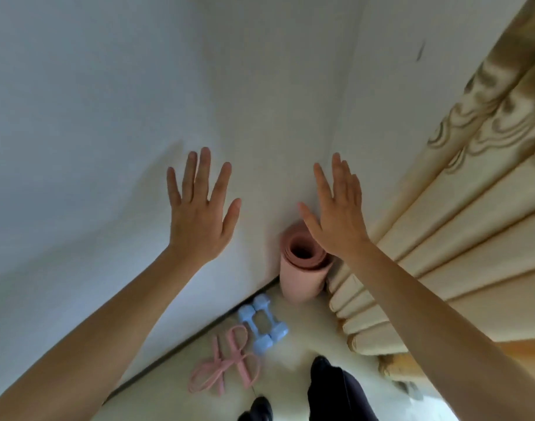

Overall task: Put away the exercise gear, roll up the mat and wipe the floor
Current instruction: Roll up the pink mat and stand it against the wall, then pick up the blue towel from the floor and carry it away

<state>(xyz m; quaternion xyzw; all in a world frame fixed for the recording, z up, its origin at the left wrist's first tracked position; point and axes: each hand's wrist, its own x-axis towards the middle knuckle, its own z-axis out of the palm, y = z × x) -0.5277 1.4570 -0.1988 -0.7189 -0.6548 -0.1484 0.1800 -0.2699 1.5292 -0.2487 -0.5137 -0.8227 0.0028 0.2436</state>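
In the floor corner the mat point(302, 268) stands rolled; your left grip point(199, 217) and right grip point(336, 220) are released, so wiping's likely next and needs a cloth.

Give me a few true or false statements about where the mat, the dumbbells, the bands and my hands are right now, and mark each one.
1. The pink mat is rolled up and stands on end on the floor. True.
2. The blue dumbbells sit on top of the mat. False: they lie on the floor beside the wall.
3. The left hand and the right hand are open and hold nothing. True.
4. The pink bands hang on the wall. False: they lie on the floor near the dumbbells.
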